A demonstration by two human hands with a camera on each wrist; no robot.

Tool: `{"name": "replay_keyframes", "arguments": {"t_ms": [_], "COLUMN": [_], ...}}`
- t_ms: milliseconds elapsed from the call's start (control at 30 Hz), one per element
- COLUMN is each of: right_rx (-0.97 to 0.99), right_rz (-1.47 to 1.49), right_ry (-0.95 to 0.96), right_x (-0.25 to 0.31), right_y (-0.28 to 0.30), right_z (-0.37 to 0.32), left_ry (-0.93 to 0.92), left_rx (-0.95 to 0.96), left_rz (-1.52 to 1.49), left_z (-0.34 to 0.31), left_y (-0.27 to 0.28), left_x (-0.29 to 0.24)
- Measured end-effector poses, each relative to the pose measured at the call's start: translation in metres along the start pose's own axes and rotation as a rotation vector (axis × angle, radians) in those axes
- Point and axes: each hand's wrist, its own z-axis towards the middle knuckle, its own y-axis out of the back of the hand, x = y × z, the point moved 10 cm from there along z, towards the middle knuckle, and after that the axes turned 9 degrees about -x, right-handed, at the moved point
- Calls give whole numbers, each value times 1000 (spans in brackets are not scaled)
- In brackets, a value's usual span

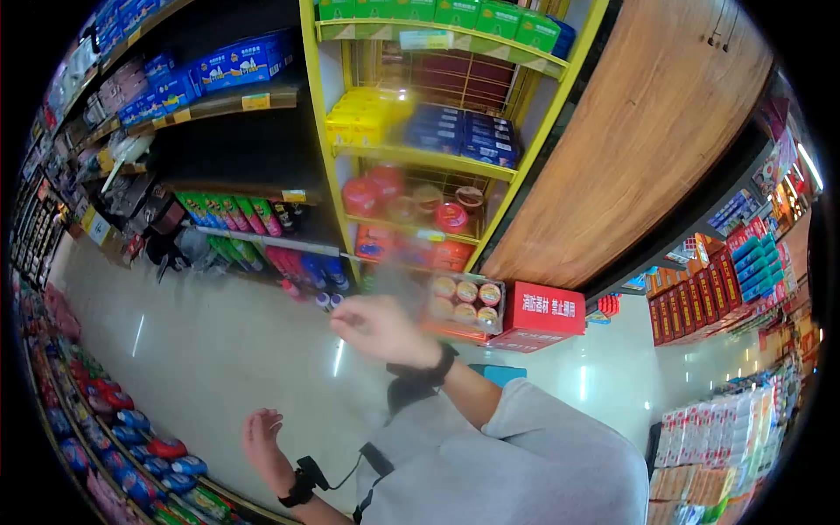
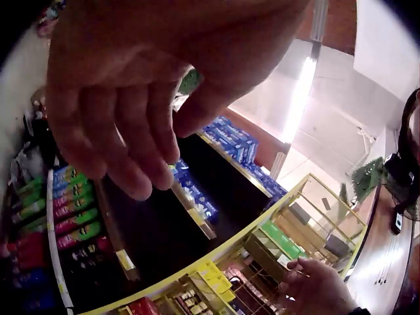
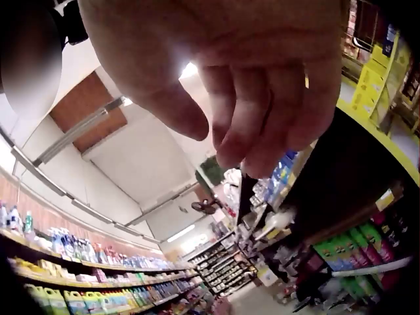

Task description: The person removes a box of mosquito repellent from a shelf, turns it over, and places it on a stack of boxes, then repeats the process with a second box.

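My right hand is held out in front of the yellow-framed shelf rack, its fingers loosely bent and nothing seen in them. Behind it, near the rack's foot, is a box of round-lidded tubs. Lower and to the left, my left hand hangs over the floor with relaxed fingers and no object in it. The left wrist view shows the left hand from close by, fingers hanging down. In the right wrist view the right hand's fingers also droop, holding nothing visible.
Beside the rack stands a red box with white lettering, below a wooden panel. Dark shelves at left carry blue boxes and colourful bottles. Packaged goods line the lower left. Pale shiny floor lies between.
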Motion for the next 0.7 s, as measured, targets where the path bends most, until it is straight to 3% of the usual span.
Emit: {"name": "replay_keyframes", "arguments": {"t_ms": [67, 200, 333, 500, 700], "right_rx": [-16, -3, -46, -100, -112], "right_rz": [-5, 5, 69, 138, 171], "right_ry": [29, -122, -134, -168, 8], "right_x": [-10, -66, -101, -139, -107], "right_y": [-8, -33, -55, -84, -97], "right_z": [20, 58, 134, 223, 307], "left_ry": [55, 118, 165, 58, -150], "left_rx": [48, 149, 177, 215, 340], "left_rz": [4, 45, 103, 240, 112], "left_z": [34, 93, 163, 253, 331], "left_y": [-17, -63, -107, -161, -282], "left_x": [3, 19, 23, -37, -126]}}
